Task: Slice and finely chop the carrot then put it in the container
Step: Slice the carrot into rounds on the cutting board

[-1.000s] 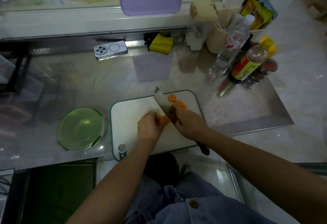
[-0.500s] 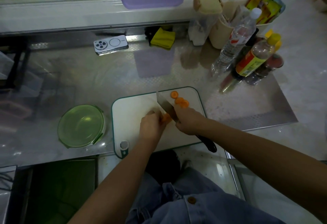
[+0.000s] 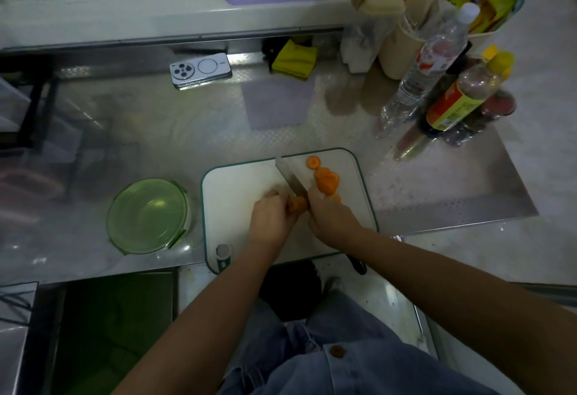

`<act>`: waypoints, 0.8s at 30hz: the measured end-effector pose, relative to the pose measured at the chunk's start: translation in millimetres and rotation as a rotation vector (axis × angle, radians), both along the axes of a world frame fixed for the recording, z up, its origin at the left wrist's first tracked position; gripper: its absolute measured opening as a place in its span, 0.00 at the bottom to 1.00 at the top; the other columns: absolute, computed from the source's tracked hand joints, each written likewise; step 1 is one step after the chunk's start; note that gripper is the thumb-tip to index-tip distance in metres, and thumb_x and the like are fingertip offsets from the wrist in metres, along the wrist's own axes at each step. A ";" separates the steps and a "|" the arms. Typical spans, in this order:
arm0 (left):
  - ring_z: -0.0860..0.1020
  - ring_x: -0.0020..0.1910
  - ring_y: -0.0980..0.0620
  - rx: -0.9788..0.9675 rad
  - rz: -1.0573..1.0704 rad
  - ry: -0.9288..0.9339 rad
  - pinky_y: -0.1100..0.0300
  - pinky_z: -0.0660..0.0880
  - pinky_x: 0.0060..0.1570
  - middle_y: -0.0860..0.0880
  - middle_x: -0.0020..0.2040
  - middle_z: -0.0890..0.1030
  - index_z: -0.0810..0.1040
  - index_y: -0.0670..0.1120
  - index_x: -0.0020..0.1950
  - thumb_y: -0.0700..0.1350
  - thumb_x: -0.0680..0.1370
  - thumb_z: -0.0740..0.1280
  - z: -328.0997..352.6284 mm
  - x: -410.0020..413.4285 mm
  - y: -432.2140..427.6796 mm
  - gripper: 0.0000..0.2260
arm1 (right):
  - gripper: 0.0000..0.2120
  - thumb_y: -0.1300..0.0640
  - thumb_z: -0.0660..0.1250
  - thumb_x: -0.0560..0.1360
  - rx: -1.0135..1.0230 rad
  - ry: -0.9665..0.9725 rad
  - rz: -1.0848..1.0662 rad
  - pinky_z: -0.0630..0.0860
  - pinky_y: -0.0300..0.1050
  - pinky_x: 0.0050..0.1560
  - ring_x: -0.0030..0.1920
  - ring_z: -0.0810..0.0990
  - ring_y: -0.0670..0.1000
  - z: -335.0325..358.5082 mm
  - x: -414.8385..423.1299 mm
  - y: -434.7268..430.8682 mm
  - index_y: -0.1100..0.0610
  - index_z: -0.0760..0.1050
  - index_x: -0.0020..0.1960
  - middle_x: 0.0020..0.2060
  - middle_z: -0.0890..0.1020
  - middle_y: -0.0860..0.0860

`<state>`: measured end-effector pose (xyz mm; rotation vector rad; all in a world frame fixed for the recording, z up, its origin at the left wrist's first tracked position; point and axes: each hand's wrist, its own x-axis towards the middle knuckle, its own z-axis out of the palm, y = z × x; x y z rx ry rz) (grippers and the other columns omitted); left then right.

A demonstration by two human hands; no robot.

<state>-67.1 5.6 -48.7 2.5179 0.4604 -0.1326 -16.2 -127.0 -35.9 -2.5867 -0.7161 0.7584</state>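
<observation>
Mid-slicing. Left hand [image 3: 273, 218] is curled over the carrot stub [image 3: 296, 204], pinning it to the cutting board [image 3: 237, 195] at frame centre. Right hand [image 3: 331, 216] is wrapped round the knife [image 3: 292, 179] handle, blade pointing up-left, edge right against the stub's cut face. Change over the last second is small: the blade reads lower on the board than a second ago, so I'd call that one more stroke landing. The stub looks short and is mostly hidden under the left fingers. Carrot slices [image 3: 326, 180] sit in a loose pile on the board's upper right, just beyond the right hand, with one round lying apart above the pile. Whether the pile grew I can't tell, too small. Green container [image 3: 148, 215] is on the counter [image 3: 187, 132] left of the board, same spot, nothing orange in it. Phone [image 3: 200, 70] sits upper-left of centre, not in play. My read: slicing is nearly done, and neither the fine chop nor the transfer has started. Risk: the left fingertips are close beside the edge, so the last cuts need them tucked. Likely next: gather the rounds and chop them.
</observation>
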 end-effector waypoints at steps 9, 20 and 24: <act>0.76 0.39 0.43 -0.007 0.023 -0.014 0.58 0.59 0.35 0.45 0.40 0.76 0.76 0.44 0.38 0.50 0.73 0.71 2.4 0.9 0.4 0.10 | 0.17 0.60 0.57 0.78 -0.010 -0.102 0.004 0.64 0.46 0.36 0.43 0.78 0.62 -7.6 14.9 -0.1 0.62 0.61 0.66 0.47 0.78 0.60; 0.78 0.42 0.46 -0.053 0.067 0.021 0.59 0.66 0.41 0.46 0.41 0.81 0.78 0.46 0.41 0.50 0.71 0.73 5.1 2.1 1.9 0.09 | 0.17 0.60 0.59 0.76 0.047 -0.111 0.023 0.65 0.46 0.37 0.39 0.74 0.58 21.8 22.2 -13.0 0.62 0.65 0.64 0.48 0.75 0.60; 0.78 0.43 0.46 -0.067 0.072 0.024 0.60 0.64 0.40 0.47 0.40 0.80 0.77 0.46 0.41 0.49 0.72 0.73 6.3 2.0 1.9 0.08 | 0.13 0.59 0.58 0.78 -0.009 -0.064 0.076 0.65 0.48 0.39 0.41 0.73 0.58 32.6 17.1 -12.6 0.63 0.66 0.61 0.48 0.77 0.62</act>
